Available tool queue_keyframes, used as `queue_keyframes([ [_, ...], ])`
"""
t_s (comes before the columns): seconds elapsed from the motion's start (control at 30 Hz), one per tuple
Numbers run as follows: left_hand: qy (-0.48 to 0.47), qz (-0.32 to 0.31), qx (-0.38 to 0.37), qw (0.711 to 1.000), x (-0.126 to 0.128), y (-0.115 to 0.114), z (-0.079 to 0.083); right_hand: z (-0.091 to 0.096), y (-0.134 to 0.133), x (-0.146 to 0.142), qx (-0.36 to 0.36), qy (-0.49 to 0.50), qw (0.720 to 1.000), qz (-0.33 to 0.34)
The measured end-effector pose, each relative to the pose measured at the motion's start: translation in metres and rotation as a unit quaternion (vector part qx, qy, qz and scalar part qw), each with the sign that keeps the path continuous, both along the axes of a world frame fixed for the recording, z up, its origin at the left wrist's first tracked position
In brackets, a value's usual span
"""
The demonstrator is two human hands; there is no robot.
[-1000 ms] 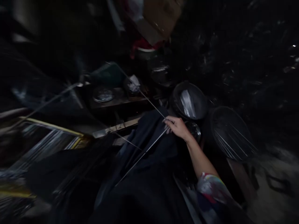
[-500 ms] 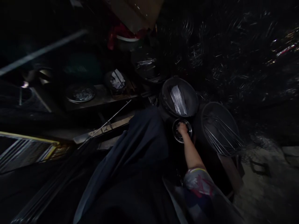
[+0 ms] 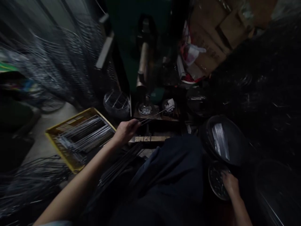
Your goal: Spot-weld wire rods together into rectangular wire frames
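My left hand (image 3: pixel 126 130) is closed on a thin metal rod (image 3: pixel 154 115) that points right toward a small dark workbench (image 3: pixel 155 116). My right hand (image 3: pixel 229 183) reaches down into a small round dish (image 3: pixel 215 180) of tiny metal parts at the lower right; its fingers are curled over the parts and I cannot make out what they hold. My dark trousers (image 3: pixel 174 175) fill the lower middle.
A yellow crate (image 3: pixel 68 157) of metal rods lies at the left. A dark round bowl (image 3: pixel 225 141) with short shiny rods sits above the dish. A small tray of parts (image 3: pixel 145 109), a wire basket (image 3: pixel 117 102), cardboard boxes (image 3: pixel 218 34) and wire racks (image 3: pixel 58 59) surround the bench.
The camera has swung left and up, so the crate and my left arm came into view. My right hand stays in the small dish. The rod it held a second ago has left it.
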State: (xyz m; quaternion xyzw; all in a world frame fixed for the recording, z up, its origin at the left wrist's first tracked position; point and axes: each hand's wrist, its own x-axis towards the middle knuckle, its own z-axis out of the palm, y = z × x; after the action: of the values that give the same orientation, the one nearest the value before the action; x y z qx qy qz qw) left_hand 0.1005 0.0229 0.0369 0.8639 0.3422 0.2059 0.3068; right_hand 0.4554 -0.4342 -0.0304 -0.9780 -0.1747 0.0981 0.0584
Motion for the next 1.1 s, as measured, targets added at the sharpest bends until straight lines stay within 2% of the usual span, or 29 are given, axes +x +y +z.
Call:
queue_keyframes([
  [0.07, -0.018, 0.004, 0.004, 1.0, -0.002, 0.005, -0.004, 0.002, 0.011, 0.001, 0.069, 0.053, 0.996, -0.022],
  [0.13, -0.037, 0.01, -0.002, 0.999, -0.01, 0.007, -0.007, 0.004, 0.032, -0.011, 0.192, 0.147, 0.969, -0.057],
  [0.23, -0.053, 0.008, -0.019, 0.998, -0.027, 0.009, -0.01, 0.006, 0.068, -0.045, 0.377, 0.297, 0.873, -0.087],
  [0.3, -0.051, 0.0, -0.025, 0.998, -0.036, 0.012, -0.011, 0.007, 0.086, -0.066, 0.437, 0.35, 0.821, -0.108],
  [0.37, 0.001, 0.0, -0.015, 1.0, -0.034, 0.015, -0.011, 0.006, 0.098, -0.078, 0.443, 0.367, 0.806, -0.137],
  [0.43, 0.083, 0.0, 0.001, 0.997, -0.015, 0.021, -0.013, 0.005, 0.107, -0.083, 0.414, 0.373, 0.815, -0.158],
  [0.53, 0.15, -0.016, 0.006, 0.988, 0.034, 0.03, -0.022, 0.006, 0.117, -0.084, 0.37, 0.36, 0.842, -0.155],
  [0.63, 0.18, -0.037, 0.004, 0.983, 0.071, 0.034, -0.034, 0.018, 0.121, -0.084, 0.322, 0.311, 0.887, -0.111],
  [0.7, 0.186, -0.045, 0.007, 0.981, 0.072, 0.03, -0.041, 0.031, 0.122, -0.082, 0.29, 0.262, 0.916, -0.093],
  [0.8, 0.18, -0.038, 0.012, 0.983, 0.044, 0.017, -0.045, 0.049, 0.14, -0.081, 0.291, 0.216, 0.93, -0.062],
  [0.87, 0.173, -0.022, 0.014, 0.985, 0.017, 0.005, -0.044, 0.053, 0.173, -0.089, 0.325, 0.234, 0.916, -0.009],
  [0.93, 0.119, 0.002, 0.014, 0.993, -0.008, -0.01, -0.04, 0.049, 0.221, -0.108, 0.372, 0.283, 0.883, 0.036],
  [1.0, 0.023, 0.03, 0.011, 0.999, -0.026, -0.025, -0.035, 0.041, 0.276, -0.135, 0.433, 0.355, 0.827, 0.054],
  [1.1, -0.094, 0.065, 0.019, 0.993, -0.043, -0.043, -0.027, 0.032, 0.344, -0.178, 0.478, 0.448, 0.754, 0.037],
])
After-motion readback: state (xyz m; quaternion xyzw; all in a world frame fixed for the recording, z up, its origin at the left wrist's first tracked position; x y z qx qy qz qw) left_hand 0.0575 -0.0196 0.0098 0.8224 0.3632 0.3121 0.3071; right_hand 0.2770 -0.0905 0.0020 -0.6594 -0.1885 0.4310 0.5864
